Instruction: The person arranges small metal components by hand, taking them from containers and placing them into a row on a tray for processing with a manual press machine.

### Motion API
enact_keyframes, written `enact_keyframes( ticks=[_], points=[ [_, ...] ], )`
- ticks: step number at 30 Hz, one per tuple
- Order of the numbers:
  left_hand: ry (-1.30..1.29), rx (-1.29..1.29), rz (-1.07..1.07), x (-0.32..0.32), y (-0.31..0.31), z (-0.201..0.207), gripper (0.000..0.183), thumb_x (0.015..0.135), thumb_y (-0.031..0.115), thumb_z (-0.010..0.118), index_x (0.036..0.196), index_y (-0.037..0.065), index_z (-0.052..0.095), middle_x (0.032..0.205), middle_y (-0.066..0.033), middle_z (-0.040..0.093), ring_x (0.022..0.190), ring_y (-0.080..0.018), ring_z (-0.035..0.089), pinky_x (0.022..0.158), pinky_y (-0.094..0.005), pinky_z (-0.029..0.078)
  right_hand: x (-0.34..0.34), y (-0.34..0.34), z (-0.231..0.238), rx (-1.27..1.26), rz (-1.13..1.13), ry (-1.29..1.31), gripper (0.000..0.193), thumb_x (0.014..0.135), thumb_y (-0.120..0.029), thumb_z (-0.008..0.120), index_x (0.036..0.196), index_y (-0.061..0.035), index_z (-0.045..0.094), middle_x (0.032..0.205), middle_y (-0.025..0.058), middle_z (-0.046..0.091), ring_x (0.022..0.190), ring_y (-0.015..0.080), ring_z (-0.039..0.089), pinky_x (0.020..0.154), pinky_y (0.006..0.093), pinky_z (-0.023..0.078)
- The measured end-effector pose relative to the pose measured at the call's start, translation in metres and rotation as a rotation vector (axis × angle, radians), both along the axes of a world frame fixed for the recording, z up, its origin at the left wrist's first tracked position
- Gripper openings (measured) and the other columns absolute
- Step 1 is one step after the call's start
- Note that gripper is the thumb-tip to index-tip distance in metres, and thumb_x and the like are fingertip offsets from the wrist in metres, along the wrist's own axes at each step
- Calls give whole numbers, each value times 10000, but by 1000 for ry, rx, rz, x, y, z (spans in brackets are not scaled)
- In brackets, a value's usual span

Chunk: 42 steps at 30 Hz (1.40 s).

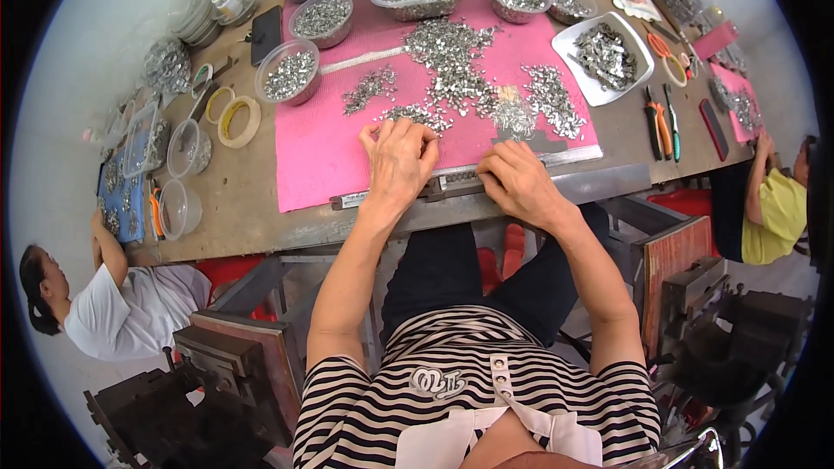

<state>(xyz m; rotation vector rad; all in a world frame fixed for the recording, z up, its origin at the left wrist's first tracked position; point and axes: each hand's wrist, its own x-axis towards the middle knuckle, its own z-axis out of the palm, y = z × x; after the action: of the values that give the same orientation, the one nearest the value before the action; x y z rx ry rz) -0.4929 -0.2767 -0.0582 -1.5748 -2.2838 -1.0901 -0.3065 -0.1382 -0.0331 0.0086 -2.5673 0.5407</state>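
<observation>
My left hand [400, 161] reaches over a pink mat [313, 152], fingers curled down at the near edge of a small heap of shiny metal pieces [419, 115]. Whatever its fingertips hold is hidden. At the table's front edge lies a narrow metal bar [459, 181] with a row of small dark slots or parts along it. My right hand [519, 181] is closed in a pinch at the right part of this bar, and I cannot make out what is between its fingers. Larger piles of metal pieces [447, 61] spread over the mat beyond both hands.
Tubs of metal pieces [321, 19] line the back, with a white square dish [645, 61] at the right. Pliers [660, 126] lie right of the mat; tape rolls [239, 122] lie left. One person [130, 295] works at the left, another [769, 208] at the right.
</observation>
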Motion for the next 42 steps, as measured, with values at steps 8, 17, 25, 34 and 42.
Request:
enact_keyframes(
  ticks=[8, 17, 25, 34, 42],
  points=[
    [68, -26, 2, -1, -7, 4, 74, 835, 121, 772, 903, 110, 744, 809, -3, 627, 847, -202, 592, 984, -453, 336, -57, 12, -16, 27, -66, 56, 123, 849, -45, 715, 961, -41, 664, 909, 101, 603, 902, 294, 608, 809, 408, 462],
    [-44, -50, -44, -5, -7, -1, 82, 818, 113, 759, 883, 100, 711, 833, -33, 608, 885, -241, 580, 982, -497, 342, -65, 17, -18, -47, -83, 1, 95, 865, -64, 702, 956, -46, 685, 877, 103, 609, 889, 299, 624, 795, 416, 468],
    [-23, -32, -56, -5, -6, -2, 89, 815, 101, 751, 888, 96, 701, 825, -34, 609, 868, -247, 582, 973, -486, 349, -74, 7, -23, 72, -100, -6, 65, 853, -74, 688, 886, -33, 650, 888, 120, 608, 887, 316, 611, 812, 431, 464],
    [-63, 40, -167, 29, -7, 12, 93, 838, 85, 760, 914, 95, 707, 864, -8, 681, 889, -201, 630, 959, -430, 356, -32, 23, -1, -344, -132, -51, 91, 871, -39, 701, 922, -16, 630, 831, 116, 609, 784, 298, 623, 725, 396, 477],
    [-51, 19, -247, 52, 1, 7, 137, 806, 95, 785, 914, 96, 699, 954, -12, 690, 962, -199, 624, 993, -446, 351, 15, 11, -5, -226, -68, -21, 162, 836, 2, 719, 946, -18, 602, 935, 116, 623, 895, 319, 608, 798, 408, 463]
  ],
)
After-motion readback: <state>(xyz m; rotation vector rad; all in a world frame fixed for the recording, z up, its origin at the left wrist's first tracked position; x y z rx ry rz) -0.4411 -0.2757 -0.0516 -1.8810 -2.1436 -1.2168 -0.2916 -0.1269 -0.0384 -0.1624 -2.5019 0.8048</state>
